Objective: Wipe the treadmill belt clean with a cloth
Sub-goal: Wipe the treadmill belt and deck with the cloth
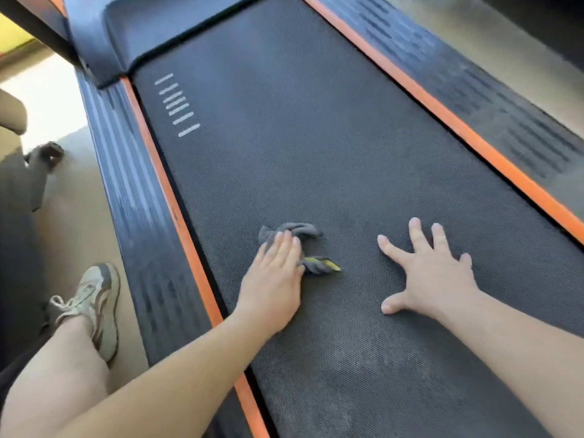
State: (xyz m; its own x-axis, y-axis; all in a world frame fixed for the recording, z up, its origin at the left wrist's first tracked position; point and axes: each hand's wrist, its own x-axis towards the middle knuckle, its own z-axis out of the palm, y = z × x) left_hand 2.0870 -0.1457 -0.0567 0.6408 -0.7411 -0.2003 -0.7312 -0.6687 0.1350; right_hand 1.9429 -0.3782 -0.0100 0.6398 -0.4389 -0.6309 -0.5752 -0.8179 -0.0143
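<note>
A: Start at your left. Your beige lace-up shoe (94,298) is on the tan floor (79,222), just beside the dark ribbed side rail (132,191). If you lean far over, that foot could slip and you could tip onto the treadmill.

B: Next comes your left hand (275,279). Its fingers lie straight and pressed together, flat on top of the small crumpled grey cloth with a yellow bit (300,230). You are pressing it, not pinching it — so a fast push could let the cloth slide out from under your palm.

A: The cloth sits on the wide black bumpy treadmill belt (316,137), near the left orange edge strip (167,184). It is bunched up small. A bunched cloth cleans only a thin line, so you may miss spots.

B: Now your right hand (433,273). Its fingers are spread wide and flat on the belt, holding nothing. If you push down hard there, the belt might roll and pull you off balance.

A: Pale dusty patches show on the belt close to you — I think those could get skipped.

B: Far right, the other grey side rail (505,121) looks dusty. That dust could fall back onto the belt.
</note>
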